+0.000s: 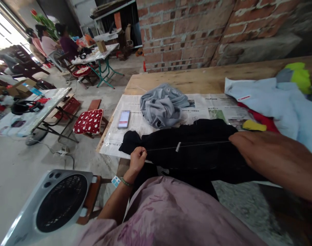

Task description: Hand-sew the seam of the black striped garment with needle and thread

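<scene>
A black garment [192,153] lies spread along the table's near edge. A thin pale thread [202,144] runs taut across it from hand to hand. At its left end my left hand [137,159] is closed in a pinch on the thread, just over the garment's edge. My right hand [263,155], at the right, has its fingers closed at the other end; the fingertips are mostly hidden behind the hand. A small white tag [178,147] shows by the middle of the thread; whether it is on the thread or the cloth, I cannot tell.
On the newspaper-covered table [109,143] lie a phone [124,119], a crumpled grey garment [163,106], light-blue cloth [263,92] and a yellow piece [254,125]. A fan [62,201] stands at lower left. A stool [88,122] is beyond; several people sit farther back.
</scene>
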`<state>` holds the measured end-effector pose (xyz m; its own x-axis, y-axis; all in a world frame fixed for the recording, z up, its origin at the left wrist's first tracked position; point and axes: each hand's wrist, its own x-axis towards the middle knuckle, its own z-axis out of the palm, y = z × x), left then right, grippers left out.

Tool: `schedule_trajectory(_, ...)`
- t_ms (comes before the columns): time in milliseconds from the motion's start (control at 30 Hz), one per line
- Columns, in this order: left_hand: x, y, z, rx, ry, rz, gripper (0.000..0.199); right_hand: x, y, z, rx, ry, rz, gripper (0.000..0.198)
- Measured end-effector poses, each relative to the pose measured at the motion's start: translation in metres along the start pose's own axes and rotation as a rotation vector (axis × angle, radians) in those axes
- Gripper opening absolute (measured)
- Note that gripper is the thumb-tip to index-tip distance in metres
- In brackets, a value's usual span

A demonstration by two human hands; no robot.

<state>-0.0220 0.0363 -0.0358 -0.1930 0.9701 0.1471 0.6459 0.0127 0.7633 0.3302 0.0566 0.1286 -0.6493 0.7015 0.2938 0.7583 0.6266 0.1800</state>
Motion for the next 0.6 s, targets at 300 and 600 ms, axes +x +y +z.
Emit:
schedule_trajectory(300, -0.005, -0.013, -0.003, -0.009, 0.022, -0.052, 0.010, 0.066, 0.001, -0.035, -0.144, 0.080, 0.041, 0.045)
schedule_trajectory(600, -0.014, -0.020, 0.007, -0.057, -0.017, -0.073, 0.010, 0.123, 0.015, -0.069, -0.305, -0.073, 0.083, 0.067)
